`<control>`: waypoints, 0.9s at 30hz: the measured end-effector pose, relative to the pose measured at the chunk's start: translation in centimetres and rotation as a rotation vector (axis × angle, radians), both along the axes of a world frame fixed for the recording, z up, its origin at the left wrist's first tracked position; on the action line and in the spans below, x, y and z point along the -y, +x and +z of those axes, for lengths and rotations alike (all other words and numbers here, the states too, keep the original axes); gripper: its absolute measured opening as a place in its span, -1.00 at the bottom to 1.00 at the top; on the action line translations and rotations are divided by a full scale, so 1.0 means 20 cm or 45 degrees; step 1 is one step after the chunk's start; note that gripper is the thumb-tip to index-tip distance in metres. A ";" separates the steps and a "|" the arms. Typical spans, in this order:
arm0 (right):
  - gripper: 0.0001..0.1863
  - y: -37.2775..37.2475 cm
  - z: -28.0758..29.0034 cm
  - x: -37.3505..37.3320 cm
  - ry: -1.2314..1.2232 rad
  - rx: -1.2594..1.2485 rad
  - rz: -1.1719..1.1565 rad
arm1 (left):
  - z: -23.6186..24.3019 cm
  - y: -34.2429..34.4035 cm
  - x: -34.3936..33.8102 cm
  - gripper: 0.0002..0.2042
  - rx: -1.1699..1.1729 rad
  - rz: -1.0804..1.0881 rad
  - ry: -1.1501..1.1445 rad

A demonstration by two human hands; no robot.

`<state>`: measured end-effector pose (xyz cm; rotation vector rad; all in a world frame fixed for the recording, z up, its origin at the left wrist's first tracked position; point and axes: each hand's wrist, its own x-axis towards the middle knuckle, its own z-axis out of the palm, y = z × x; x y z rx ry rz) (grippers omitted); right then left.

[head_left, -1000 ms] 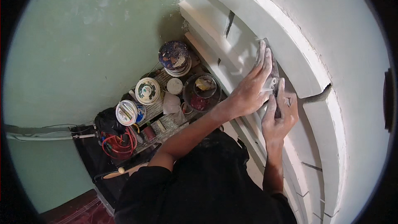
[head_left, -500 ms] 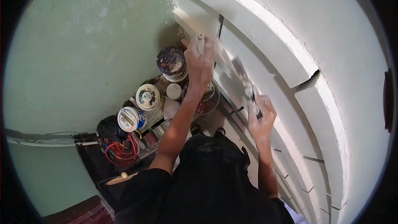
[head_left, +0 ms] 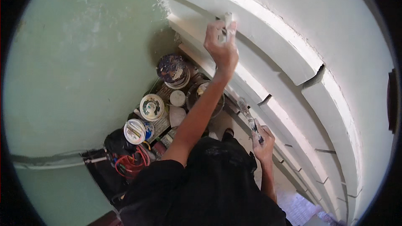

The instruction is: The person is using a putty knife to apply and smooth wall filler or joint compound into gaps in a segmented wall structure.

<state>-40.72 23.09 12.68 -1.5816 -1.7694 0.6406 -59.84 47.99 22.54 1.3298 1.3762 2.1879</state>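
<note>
1. Reference: dark round tub (head_left: 219, 104). All positions are taken from it; left and right are the person's own.
2. Left hand (head_left: 222, 52): beyond the tub and slightly to its right, in front of the curved white bands (head_left: 259, 31). I observe thumb and fingers pinched on a small pale piece (head_left: 228, 18), which stands farther from the tub than the knuckles. Whether this piece touches the band behind it, I cannot tell.
3. Left forearm: passes across the tub, hiding part of its opening.
4. Right hand (head_left: 264, 144): right of the tub and nearer the person's body. Its fingers are closed around the dark handle of a smeared hand tool (head_left: 251, 121). The tool's working end slants toward the tub and is blurred; contact with the bands cannot be determined from where I stand.
5. Curved white bands: stepped tiers sweeping past the tub on its far and right sides. The outermost shows a dark gap, well to the tub's right.
6. Crusted dark-lidded bucket (head_left: 171, 69): beyond the tub, to its left.
7. Small white lid (head_left: 177, 98): just left of the tub. Green-marked lid (head_left: 151, 107): farther left.
8. Red cable (head_left: 133, 161): coiled, left of the tub and nearer the person.
9. Green wall (head_left: 83, 79): well left of the tub.
</note>
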 end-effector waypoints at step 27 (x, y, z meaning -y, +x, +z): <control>-0.56 -0.31 0.04 0.22 -0.175 -0.021 -0.450 | 0.02 0.06 0.09 -0.80 0.001 -0.146 0.209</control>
